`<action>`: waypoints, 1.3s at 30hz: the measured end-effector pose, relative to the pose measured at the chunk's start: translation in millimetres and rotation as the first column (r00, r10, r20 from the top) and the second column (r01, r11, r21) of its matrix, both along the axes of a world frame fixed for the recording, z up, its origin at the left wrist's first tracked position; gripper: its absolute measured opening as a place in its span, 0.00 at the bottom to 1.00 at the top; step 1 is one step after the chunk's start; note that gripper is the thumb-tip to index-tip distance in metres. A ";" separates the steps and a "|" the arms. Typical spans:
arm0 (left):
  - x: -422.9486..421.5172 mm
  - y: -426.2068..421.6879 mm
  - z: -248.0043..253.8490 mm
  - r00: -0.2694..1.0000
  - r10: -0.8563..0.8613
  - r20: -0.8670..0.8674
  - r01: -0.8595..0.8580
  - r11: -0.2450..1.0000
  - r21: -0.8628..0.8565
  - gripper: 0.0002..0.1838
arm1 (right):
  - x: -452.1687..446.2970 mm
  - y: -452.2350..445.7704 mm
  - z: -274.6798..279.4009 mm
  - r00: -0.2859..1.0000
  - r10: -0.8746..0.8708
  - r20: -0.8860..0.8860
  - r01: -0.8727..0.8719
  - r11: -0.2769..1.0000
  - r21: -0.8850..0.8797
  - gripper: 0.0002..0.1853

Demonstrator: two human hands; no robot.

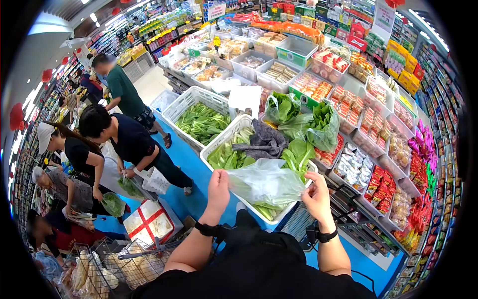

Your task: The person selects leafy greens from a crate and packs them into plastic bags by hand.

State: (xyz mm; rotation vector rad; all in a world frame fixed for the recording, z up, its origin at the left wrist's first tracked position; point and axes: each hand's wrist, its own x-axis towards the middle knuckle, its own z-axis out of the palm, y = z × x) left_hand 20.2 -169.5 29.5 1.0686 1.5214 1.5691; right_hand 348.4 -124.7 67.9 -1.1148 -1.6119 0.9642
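Note:
A clear plastic bag (264,180) is stretched between my two hands, over the near part of a white crate (205,154). My left hand (218,193) is closed at the bag's left end, and my right hand (315,193) pinches its right end. The bag looks flat, with leafy greens (298,155) showing beside and below it. In the crate's middle lies a crumpled dark grey cloth (262,141). Behind it sit bagged leafy greens (282,108) and another bag of greens (323,127).
A second white crate of greens (201,122) stands at the left. Bins of packaged snacks (348,102) line the right. Several people handle vegetables at left, near a foam box with red tape (148,222). A wire cart (117,261) holds bagged goods at lower left.

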 end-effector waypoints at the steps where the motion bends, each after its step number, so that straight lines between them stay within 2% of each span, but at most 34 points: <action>1: -2.1 1.9 -2.0 0.950 0.000 0.313 -0.005 1.000 0.016 0.07 | 6.7 3.5 -6.6 0.998 -0.039 0.058 0.036 0.998 0.055 0.23; 2: -4.1 3.4 -4.0 0.804 -0.005 0.595 -0.016 0.999 0.030 0.06 | 13.5 5.4 -13.6 0.998 -0.037 0.058 0.034 0.998 0.056 0.23; 4: 1.7 5.9 19.1 0.776 -0.015 0.630 -0.011 0.999 0.037 0.08 | 26.9 10.2 -32.6 0.999 0.032 -0.023 -0.038 0.951 -0.308 0.20; 5: 2.4 4.9 27.2 0.747 -0.028 0.664 0.002 0.999 0.039 0.11 | 33.4 14.3 -46.0 0.998 0.045 -0.034 -0.053 0.955 -0.291 0.19; 6: -2.6 3.2 21.4 0.748 -0.022 0.664 -0.004 0.999 0.038 0.11 | 37.1 11.9 -40.4 0.995 0.091 0.049 -0.075 0.960 -0.269 0.19; 7: -10.3 4.2 13.8 0.976 -0.071 0.207 0.076 0.997 -0.020 0.15 | 40.3 9.5 -25.5 0.982 0.135 0.132 -0.100 0.965 -0.244 0.19; 8: -16.5 4.7 6.3 0.943 -0.145 -0.299 0.115 0.987 -0.115 0.19 | 45.9 5.4 -6.8 0.954 0.261 0.150 -0.194 0.914 -0.355 0.25; 9: -9.9 0.2 23.2 0.944 -0.138 -0.301 0.108 0.988 -0.113 0.19 | 54.1 4.8 6.6 0.904 0.402 0.148 -0.289 0.827 -0.482 0.36; 11: 18.1 -8.3 70.9 0.812 -0.314 -0.492 0.199 0.941 -0.272 0.22 | 53.8 -3.0 18.4 0.871 0.438 0.224 -0.366 0.881 -0.301 0.47; 12: 27.3 -7.4 66.9 0.814 -0.309 -0.493 0.194 0.943 -0.270 0.22 | 48.0 -3.4 12.3 0.871 0.375 0.318 -0.317 0.922 -0.221 0.53; 13: 38.4 -8.4 59.5 0.812 -0.352 -0.466 0.270 0.934 -0.236 0.21 | 29.7 -6.8 13.2 0.902 0.300 0.311 -0.283 0.954 -0.101 0.50; 14: 49.5 -10.1 53.7 0.804 -0.400 -0.440 0.347 0.916 -0.200 0.19 | 10.0 -13.7 17.1 0.916 0.304 0.261 -0.284 0.952 -0.111 0.48; 15: 60.9 -10.5 50.7 0.802 -0.403 -0.441 0.351 0.915 -0.198 0.19 | -12.3 -20.2 27.1 0.929 0.304 0.213 -0.285 0.951 -0.118 0.47; 17: 76.4 -10.1 48.4 0.786 -0.462 -0.409 0.478 0.876 -0.071 0.15 | -40.9 -24.0 16.8 0.883 0.253 0.395 -0.312 0.945 0.093 0.41; 18: 77.3 -9.0 56.4 0.765 -0.465 -0.446 0.488 0.870 -0.071 0.15 | -47.5 -26.1 8.6 0.886 0.131 0.444 -0.222 0.962 0.159 0.30; 19: 71.6 -6.1 57.3 0.767 -0.459 -0.448 0.482 0.874 -0.070 0.15 | -42.7 -24.6 -2.1 0.886 0.137 0.443 -0.229 0.960 0.161 0.30; 21: 50.3 -1.4 58.7 0.661 -0.412 -0.627 0.456 0.884 -0.100 0.17 | -25.0 -14.9 -17.7 0.839 0.048 0.542 -0.157 0.975 0.156 0.20; 22: 40.1 -0.9 61.1 0.664 -0.407 -0.627 0.448 0.888 -0.103 0.17 | -21.7 -15.4 -10.5 0.883 -0.023 0.469 -0.094 0.970 0.225 0.15; 24: 20.7 -1.2 65.4 0.528 -0.292 -0.797 0.309 0.941 -0.139 0.15 | -8.3 -18.7 2.2 0.880 -0.018 0.474 -0.087 0.976 0.200 0.17; 25: 12.5 -1.7 61.8 0.525 -0.291 -0.800 0.309 0.941 -0.139 0.15 | -4.4 -19.4 9.0 0.886 -0.024 0.462 -0.086 0.973 0.215 0.17; 27: -3.9 -2.5 48.6 0.384 -0.283 -0.879 0.159 0.958 -0.239 0.12 | 3.9 -20.8 13.4 0.860 -0.007 0.510 -0.093 0.981 0.171 0.19; 28: -13.4 -2.7 46.1 0.383 -0.281 -0.880 0.155 0.959 -0.238 0.12 | 6.6 -19.1 12.9 0.816 -0.036 0.577 -0.056 0.989 0.140 0.19; 30: -26.6 -4.9 42.8 0.301 -0.576 -0.760 0.018 0.800 -0.600 0.10 | 13.8 -14.6 12.6 0.712 -0.035 0.701 0.014 0.999 0.036 0.19; 31: -25.6 -1.8 51.9 0.302 -0.578 -0.758 0.015 0.798 -0.603 0.10 | 23.4 -6.4 3.6 0.634 0.031 0.773 -0.017 0.999 -0.027 0.19; 33: -26.2 10.5 79.5 0.353 -0.514 -0.781 -0.040 0.826 -0.562 0.11 | 42.0 14.5 -5.3 0.586 0.014 0.810 -0.054 0.998 0.022 0.18; 34: -24.5 6.8 100.1 0.457 -0.203 -0.866 0.046 0.978 -0.205 0.08 | 38.2 6.2 25.1 0.737 -0.223 0.638 0.059 0.962 0.268 0.17; 35: -18.8 -0.9 136.5 0.452 -0.198 -0.870 0.033 0.978 -0.206 0.08 | 37.8 -10.2 67.9 0.826 -0.411 0.386 0.213 0.862 0.460 0.16; 36: -10.3 -13.3 176.9 0.507 0.182 -0.842 0.081 0.963 0.257 0.09 | 41.4 -22.5 94.6 0.860 -0.494 0.126 0.303 0.693 0.654 0.14; 37: -6.7 -22.4 194.5 0.572 0.506 -0.646 0.093 0.742 0.664 0.10 | 42.0 -31.1 109.5 0.854 -0.499 -0.146 0.414 0.481 0.773 0.13; 39: -5.0 -30.4 183.1 0.788 0.464 -0.405 0.190 0.443 0.876 0.15 | 30.2 -43.9 116.0 0.890 -0.287 -0.354 0.441 0.348 0.827 0.07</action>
